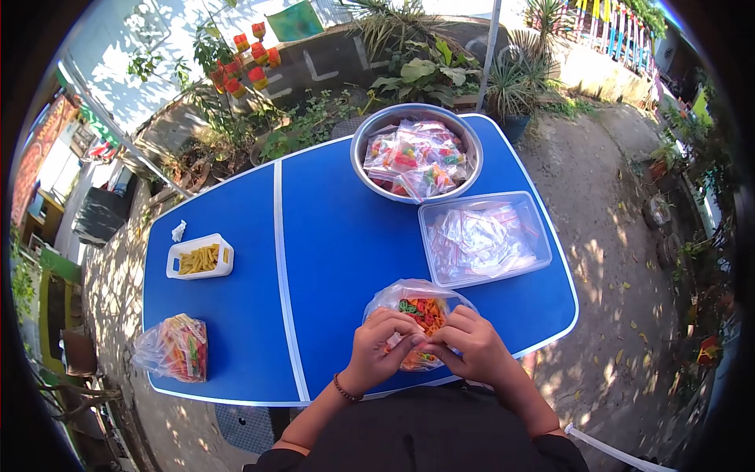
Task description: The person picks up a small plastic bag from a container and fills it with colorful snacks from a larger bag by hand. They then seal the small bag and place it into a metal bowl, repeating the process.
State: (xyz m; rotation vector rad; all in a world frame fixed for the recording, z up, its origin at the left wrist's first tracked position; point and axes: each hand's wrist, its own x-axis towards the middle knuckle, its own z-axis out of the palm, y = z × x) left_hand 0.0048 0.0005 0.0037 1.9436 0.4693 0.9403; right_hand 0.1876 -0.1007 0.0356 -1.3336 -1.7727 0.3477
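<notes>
Both of my hands meet over a large clear plastic bag (391,295) at the table's near edge. Inside it lie orange, green and red snack pieces (425,311). The fingers of my left hand (381,349) are pinched on a small clear plastic bag (393,340), mostly hidden by the fingers. My right hand (470,348) pinches the same small bag, its fingertips right against the left ones. Just beyond the right hand stands a clear plastic container (429,267) of flat clear zip bags (485,238).
Behind the container, a metal bowl (359,161) holds many small filled bags (417,156). On the left of the blue table (236,315) are a white tub (224,271) of yellowish sticks, crumpled tissue (178,230) and a bag of colourful sticks (182,348). A white line crosses the table.
</notes>
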